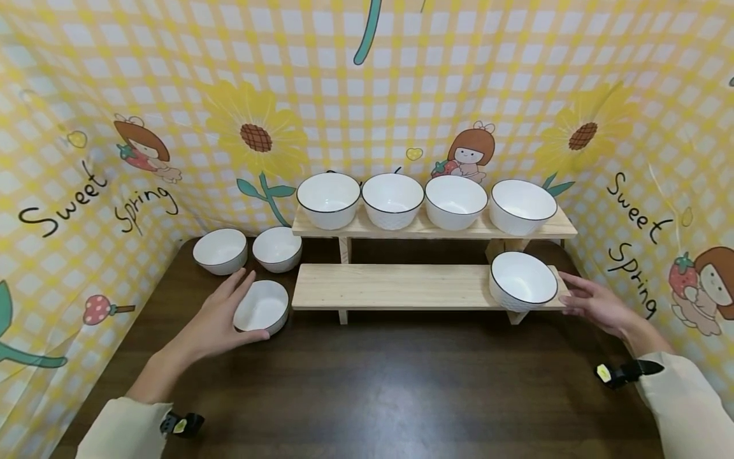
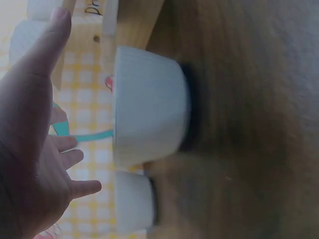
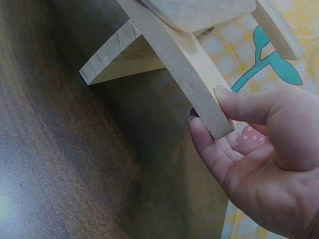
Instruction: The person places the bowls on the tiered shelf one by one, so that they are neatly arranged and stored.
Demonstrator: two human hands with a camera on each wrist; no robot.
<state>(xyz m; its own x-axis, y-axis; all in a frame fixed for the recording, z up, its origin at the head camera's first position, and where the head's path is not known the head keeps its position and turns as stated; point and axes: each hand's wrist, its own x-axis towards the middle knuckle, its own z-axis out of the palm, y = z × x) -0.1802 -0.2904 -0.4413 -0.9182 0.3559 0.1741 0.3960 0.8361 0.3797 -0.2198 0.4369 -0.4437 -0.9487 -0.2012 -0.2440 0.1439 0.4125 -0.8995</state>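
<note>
My left hand (image 1: 213, 322) is spread beside a white bowl (image 1: 265, 305) with a dark rim, on the table at left. In the left wrist view its thumb and fingers are apart, with a gap before the bowl (image 2: 149, 107). At the other side, my right hand (image 1: 599, 307) pinches the right end of the lower board of a two-tier wooden shelf (image 1: 395, 287). The right wrist view shows the thumb (image 3: 244, 103) above the board's end and fingers below. Close by, another white bowl (image 1: 523, 280) stands upright on that lower board.
Several matching bowls (image 1: 392, 201) line the upper board (image 1: 436, 231). Two more, a left bowl (image 1: 220, 250) and a right bowl (image 1: 278, 248), stand behind my left hand on the dark wooden table (image 1: 390, 382). Yellow checked cloth (image 1: 373, 115) encloses the back and sides.
</note>
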